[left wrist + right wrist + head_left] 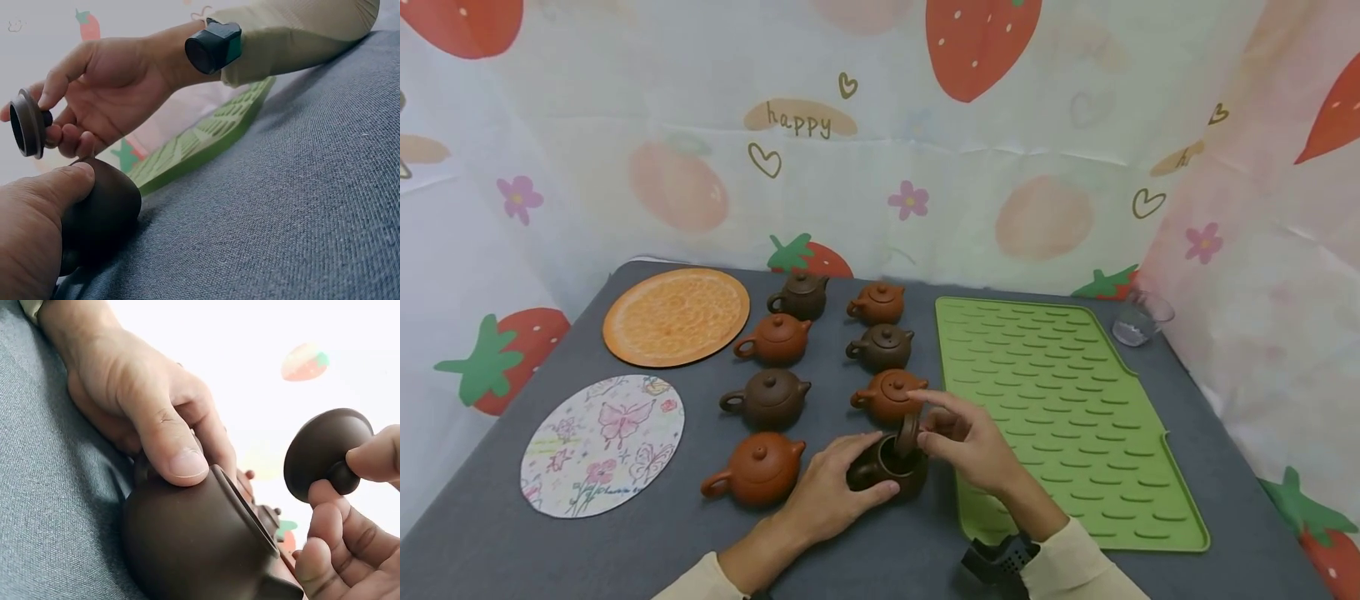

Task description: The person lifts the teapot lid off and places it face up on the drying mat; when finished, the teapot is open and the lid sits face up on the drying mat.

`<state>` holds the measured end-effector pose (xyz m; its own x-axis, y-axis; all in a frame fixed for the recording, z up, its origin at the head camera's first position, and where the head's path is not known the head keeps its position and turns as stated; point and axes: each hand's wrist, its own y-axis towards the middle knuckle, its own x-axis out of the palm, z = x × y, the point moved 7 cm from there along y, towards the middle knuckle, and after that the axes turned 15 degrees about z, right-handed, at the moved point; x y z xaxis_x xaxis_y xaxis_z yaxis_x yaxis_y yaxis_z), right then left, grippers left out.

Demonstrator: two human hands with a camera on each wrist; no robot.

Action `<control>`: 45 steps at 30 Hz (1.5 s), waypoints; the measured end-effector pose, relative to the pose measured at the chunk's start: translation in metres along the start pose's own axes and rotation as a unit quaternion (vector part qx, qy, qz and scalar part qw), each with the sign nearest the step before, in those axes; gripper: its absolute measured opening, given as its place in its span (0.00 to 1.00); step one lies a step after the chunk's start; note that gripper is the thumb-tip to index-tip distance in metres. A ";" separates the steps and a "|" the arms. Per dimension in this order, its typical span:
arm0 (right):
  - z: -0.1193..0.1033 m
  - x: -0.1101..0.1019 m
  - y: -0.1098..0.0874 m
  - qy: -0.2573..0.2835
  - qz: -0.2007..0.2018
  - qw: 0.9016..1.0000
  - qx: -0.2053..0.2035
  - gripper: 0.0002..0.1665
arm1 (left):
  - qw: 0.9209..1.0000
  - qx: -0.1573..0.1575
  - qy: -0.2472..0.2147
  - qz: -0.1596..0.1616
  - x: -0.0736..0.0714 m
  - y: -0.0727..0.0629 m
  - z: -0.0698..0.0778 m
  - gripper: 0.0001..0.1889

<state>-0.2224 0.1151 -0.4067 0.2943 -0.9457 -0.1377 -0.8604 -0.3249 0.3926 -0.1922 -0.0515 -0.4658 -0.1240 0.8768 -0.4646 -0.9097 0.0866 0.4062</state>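
Observation:
A dark brown teapot [910, 483] stands uncovered on the cloth, its round mouth showing. My left hand [833, 485] grips it from the left, with the thumb on the near side of the body. In the right wrist view the thumb presses beside the rim of the teapot [194, 544]. My right hand [967, 442] pinches the dark lid [325, 450] by its knob. That lid [907, 433] is tilted on edge just above the mouth, apart from the pot. A reddish teapot [891, 398] stands right behind, close to my right hand. The held pot's handle is hidden by my left hand.
Several lidded teapots, reddish [760, 471] and dark brown [771, 400], stand in two columns. A green ridged mat [1045, 417] lies right, a clear cup [1138, 321] beyond it. An orange round mat [677, 317] and a drawn-on white disc [606, 446] lie left.

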 end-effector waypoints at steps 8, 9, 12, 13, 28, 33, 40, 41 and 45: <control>0.002 0.001 0.001 0.077 0.002 0.996 0.054 0.20 | 1.000 0.009 0.002 0.006 -0.002 0.000 0.001 0.35; 0.002 0.001 0.001 0.090 0.005 0.994 0.064 0.20 | 1.000 0.011 0.000 0.006 -0.002 0.000 0.002 0.35; 0.002 0.000 -0.001 0.113 0.008 0.990 0.079 0.18 | 1.000 0.019 -0.005 0.009 -0.001 0.000 0.003 0.35; 0.001 -0.001 -0.001 0.114 0.007 0.990 0.079 0.17 | 1.000 0.020 -0.006 0.010 -0.001 0.000 0.003 0.35; -0.017 -0.018 -0.011 0.099 0.017 0.991 0.086 0.23 | 1.000 0.006 -0.005 0.002 0.000 -0.001 0.002 0.35; -0.028 -0.030 -0.014 0.044 0.025 0.996 0.077 0.32 | 1.000 0.003 -0.003 -0.002 0.001 -0.002 0.001 0.35; -0.042 -0.046 -0.019 0.002 0.041 0.998 0.053 0.30 | 1.000 -0.006 -0.007 -0.007 0.002 -0.002 -0.001 0.36; -0.043 -0.048 -0.019 0.002 0.042 0.998 0.048 0.29 | 1.000 -0.005 -0.007 -0.006 0.002 -0.002 -0.001 0.36; -0.048 -0.054 -0.022 0.001 0.043 0.998 0.039 0.29 | 1.000 -0.003 -0.008 -0.004 0.002 -0.001 -0.001 0.36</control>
<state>-0.1994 0.1730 -0.3637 0.2190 -0.9701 -0.1045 -0.9122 -0.2416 0.3310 -0.1922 -0.0509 -0.4680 -0.1100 0.8831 -0.4562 -0.9128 0.0919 0.3979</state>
